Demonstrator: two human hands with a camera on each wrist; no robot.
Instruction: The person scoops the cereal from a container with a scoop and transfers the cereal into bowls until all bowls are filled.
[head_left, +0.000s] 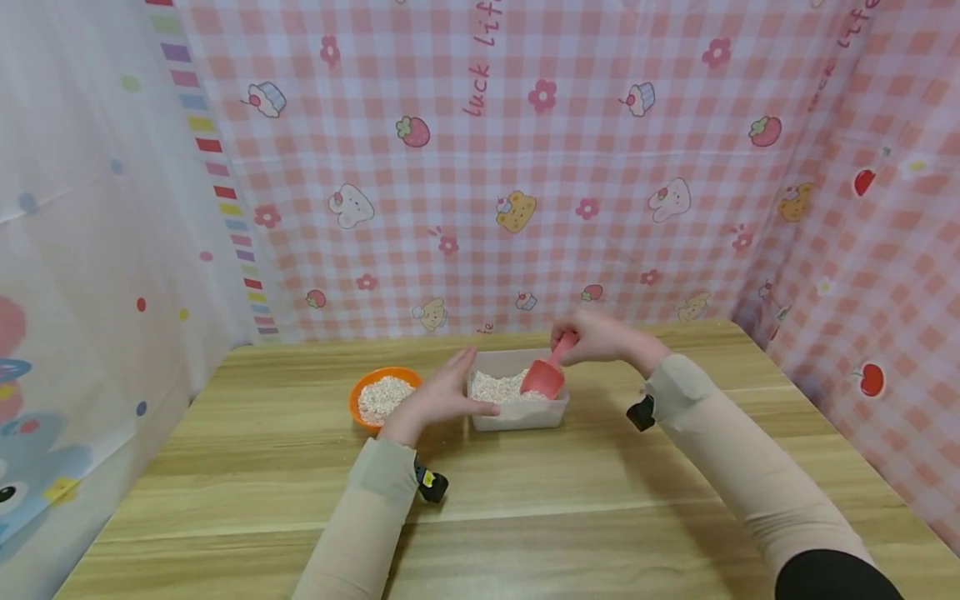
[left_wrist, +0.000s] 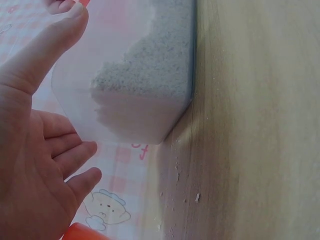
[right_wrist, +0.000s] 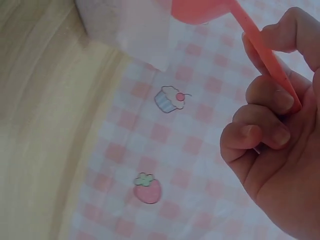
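Observation:
My right hand (head_left: 597,337) grips the handle of a pink scoop (head_left: 545,377), fingers curled round it. The bowl of the scoop dips into pale oat-like flakes (head_left: 497,387) inside a translucent plastic container (head_left: 517,417). At the container's left end, my left hand (head_left: 442,390) holds it, thumb over the front rim and fingers at the far left corner. In the right wrist view the scoop's handle (right_wrist: 267,57) runs across the palm. Left of the container sits an orange bowl (head_left: 352,408) heaped with the same flakes, partly hidden behind the left hand.
The wooden table (head_left: 525,517) carries a few loose flakes (left_wrist: 177,172) beside the container. A pink checked cloth (head_left: 465,167) hangs right behind the table's far edge, with more cloth at both sides.

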